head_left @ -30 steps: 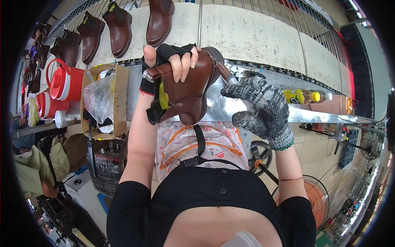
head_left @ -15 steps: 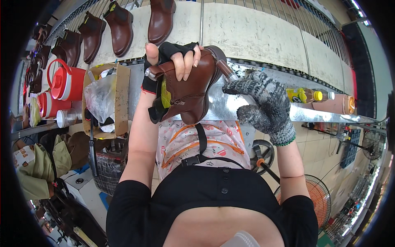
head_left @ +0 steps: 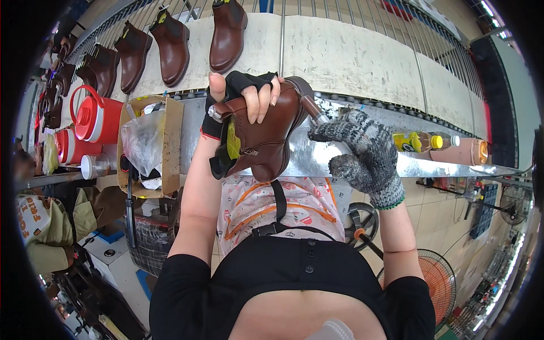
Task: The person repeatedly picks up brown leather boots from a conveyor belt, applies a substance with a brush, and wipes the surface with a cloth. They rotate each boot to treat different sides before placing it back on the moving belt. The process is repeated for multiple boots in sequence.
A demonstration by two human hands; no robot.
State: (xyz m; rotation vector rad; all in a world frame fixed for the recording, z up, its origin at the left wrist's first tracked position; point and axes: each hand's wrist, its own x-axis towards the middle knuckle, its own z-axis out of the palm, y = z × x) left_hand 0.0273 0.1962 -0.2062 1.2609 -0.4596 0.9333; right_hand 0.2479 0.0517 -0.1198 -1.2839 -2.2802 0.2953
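My left hand (head_left: 243, 96), in a black fingerless glove, grips a brown ankle boot (head_left: 266, 136) by its upper, in front of my chest. The boot's opening with yellow-green lining faces left, the toe points down and the heel is up at the right. My right hand (head_left: 362, 153) wears a grey knit glove. Its fingers are pinched on a short brownish rod (head_left: 313, 110) that touches the boot's heel.
A pale conveyor belt (head_left: 351, 56) runs across the top with several brown boots (head_left: 226, 34) standing on it. Below it is a metal ledge (head_left: 442, 164) with bottles (head_left: 419, 141). A cardboard box (head_left: 170, 141) holding a plastic bag and red jugs (head_left: 93, 119) sit at left; an orange fan (head_left: 436, 283) stands at lower right.
My right hand has shifted slightly left and up, closing in on the boot's heel. The left hand keeps holding the boot, nearly still.
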